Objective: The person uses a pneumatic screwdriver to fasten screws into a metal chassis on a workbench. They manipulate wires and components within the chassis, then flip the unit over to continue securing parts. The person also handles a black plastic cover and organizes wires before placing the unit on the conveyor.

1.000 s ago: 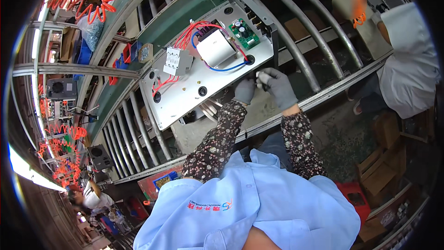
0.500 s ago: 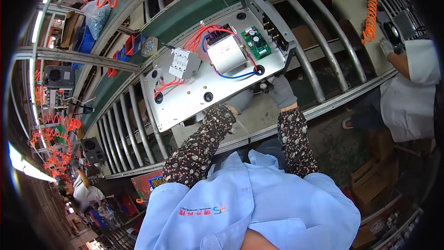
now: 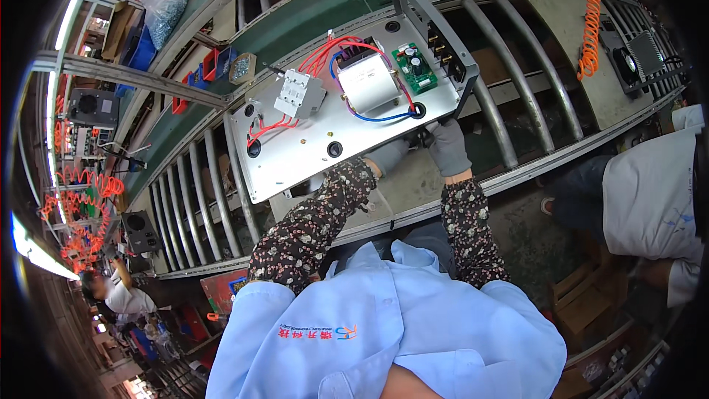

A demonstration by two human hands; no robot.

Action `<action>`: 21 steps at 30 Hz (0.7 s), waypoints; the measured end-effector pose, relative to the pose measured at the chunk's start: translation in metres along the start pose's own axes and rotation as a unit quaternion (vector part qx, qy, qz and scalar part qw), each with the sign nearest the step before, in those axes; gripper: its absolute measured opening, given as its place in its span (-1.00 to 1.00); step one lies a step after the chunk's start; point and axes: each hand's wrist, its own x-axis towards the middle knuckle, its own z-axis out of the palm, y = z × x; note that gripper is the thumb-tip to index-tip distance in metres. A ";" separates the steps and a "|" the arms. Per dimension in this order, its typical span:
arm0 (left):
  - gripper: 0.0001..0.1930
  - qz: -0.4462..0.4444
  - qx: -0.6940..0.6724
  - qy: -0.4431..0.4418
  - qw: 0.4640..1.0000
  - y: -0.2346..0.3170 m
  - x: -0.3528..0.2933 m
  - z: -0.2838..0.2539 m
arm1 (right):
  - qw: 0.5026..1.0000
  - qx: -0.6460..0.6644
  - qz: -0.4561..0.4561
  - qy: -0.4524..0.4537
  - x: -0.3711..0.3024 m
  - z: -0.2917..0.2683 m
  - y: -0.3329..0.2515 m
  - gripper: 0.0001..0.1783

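A silver metal chassis plate (image 3: 295, 166) with an upright grey end panel (image 3: 436, 33) rests tilted in front of me. On it are a white cylindrical part (image 3: 369, 85), a light grey switch block (image 3: 299, 94), a green circuit board (image 3: 417, 68) and red and blue wires (image 3: 380, 117). My left hand (image 3: 388, 155), in a grey glove, reaches to the plate's near edge; its fingers are hidden beneath. Beside it, my right hand (image 3: 450, 154), also gloved, is at the near right corner, its fingers curled around something small and dark that I cannot make out.
Metal rollers (image 3: 521, 81) of a conveyor lie to the right, with more rollers (image 3: 196, 196) to the left. Orange coiled hoses (image 3: 593, 33) hang above. Small bins (image 3: 214, 66) stand at the back left. A co-worker (image 3: 650, 192) is at the right.
The chassis plate appears slightly lower and further right in view. My hands stay at its near edge. The co-worker's gloved hand has left the fan unit at the right.
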 end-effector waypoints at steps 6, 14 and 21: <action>-0.79 0.022 -0.006 0.053 0.998 -0.001 0.010 0.008 | 0.992 -0.117 -0.055 -0.010 0.007 -0.008 0.002 -0.67; -0.77 -0.118 -0.004 0.005 0.993 0.048 -0.026 -0.026 | 0.998 -0.052 -0.020 -0.007 -0.021 0.012 -0.034 -0.76; -0.72 0.067 0.055 0.273 0.958 0.077 -0.002 -0.131 | 0.996 0.044 -0.028 0.072 -0.026 0.046 -0.038 -0.75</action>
